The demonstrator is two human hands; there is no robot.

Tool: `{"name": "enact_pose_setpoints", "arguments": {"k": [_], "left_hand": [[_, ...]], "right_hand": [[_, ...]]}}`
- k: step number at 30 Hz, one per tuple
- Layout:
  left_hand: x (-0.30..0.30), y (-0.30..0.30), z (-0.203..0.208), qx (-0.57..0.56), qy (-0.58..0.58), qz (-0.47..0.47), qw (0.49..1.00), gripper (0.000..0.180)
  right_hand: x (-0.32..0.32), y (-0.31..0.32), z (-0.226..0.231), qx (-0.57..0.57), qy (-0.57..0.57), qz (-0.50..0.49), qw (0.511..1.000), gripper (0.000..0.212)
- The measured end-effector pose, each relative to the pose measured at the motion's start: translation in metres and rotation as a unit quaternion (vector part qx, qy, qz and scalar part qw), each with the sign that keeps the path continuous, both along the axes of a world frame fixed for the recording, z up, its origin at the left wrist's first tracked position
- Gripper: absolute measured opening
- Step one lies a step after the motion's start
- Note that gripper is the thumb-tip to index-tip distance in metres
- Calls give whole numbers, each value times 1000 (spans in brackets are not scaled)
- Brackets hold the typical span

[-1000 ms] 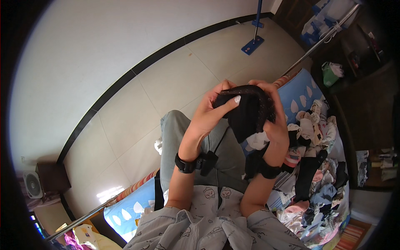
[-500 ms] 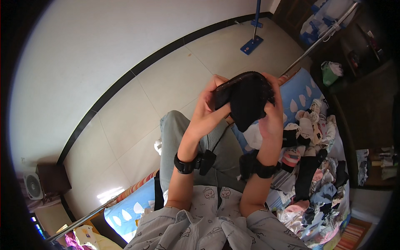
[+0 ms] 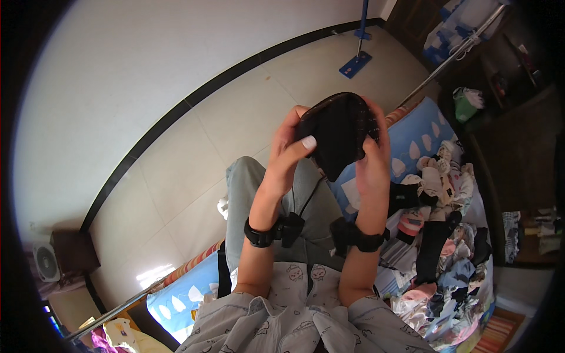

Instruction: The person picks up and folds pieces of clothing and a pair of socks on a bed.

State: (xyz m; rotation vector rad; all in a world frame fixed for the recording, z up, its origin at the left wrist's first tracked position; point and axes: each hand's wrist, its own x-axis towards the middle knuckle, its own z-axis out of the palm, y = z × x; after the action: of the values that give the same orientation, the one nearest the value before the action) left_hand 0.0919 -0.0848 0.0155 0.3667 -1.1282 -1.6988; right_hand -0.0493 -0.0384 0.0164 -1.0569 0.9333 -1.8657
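Gripping a folded black cloth [image 3: 335, 140] from opposite sides, the left hand [image 3: 283, 156] and the right hand [image 3: 374, 167] hold it up over the far end of the jeans [image 3: 250, 182]. The left thumb presses on its near face, and the right thumb pushes against its right edge; the other fingers wrap behind, their tips hidden, so I cannot tell how they are spaced. A black strap [image 3: 259, 236] circles the left wrist, with another around the right. To the right, a heap of small clothes [image 3: 458, 275] covers part of a blue sheet [image 3: 419, 141] with white leaf shapes, a long black sock [image 3: 432, 253] lying among them. Far off, a blue mop [image 3: 355, 65] stands on the tiled floor [image 3: 229, 106].
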Motion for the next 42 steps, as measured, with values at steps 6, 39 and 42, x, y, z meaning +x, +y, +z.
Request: {"name": "enact_pose_setpoints", "arguments": {"k": [6, 39, 42], "left_hand": [[-10, -1, -6, -87, -67, 53, 993, 38], [1, -8, -8, -102, -82, -8, 991, 51], [-1, -9, -11, -96, -84, 19, 992, 46]], "right_hand": [[-1, -1, 1, 13, 47, -23, 999, 55], [-11, -6, -3, -13, 165, -99, 981, 56], [-8, -6, -5, -31, 150, -58, 987, 56]]}}
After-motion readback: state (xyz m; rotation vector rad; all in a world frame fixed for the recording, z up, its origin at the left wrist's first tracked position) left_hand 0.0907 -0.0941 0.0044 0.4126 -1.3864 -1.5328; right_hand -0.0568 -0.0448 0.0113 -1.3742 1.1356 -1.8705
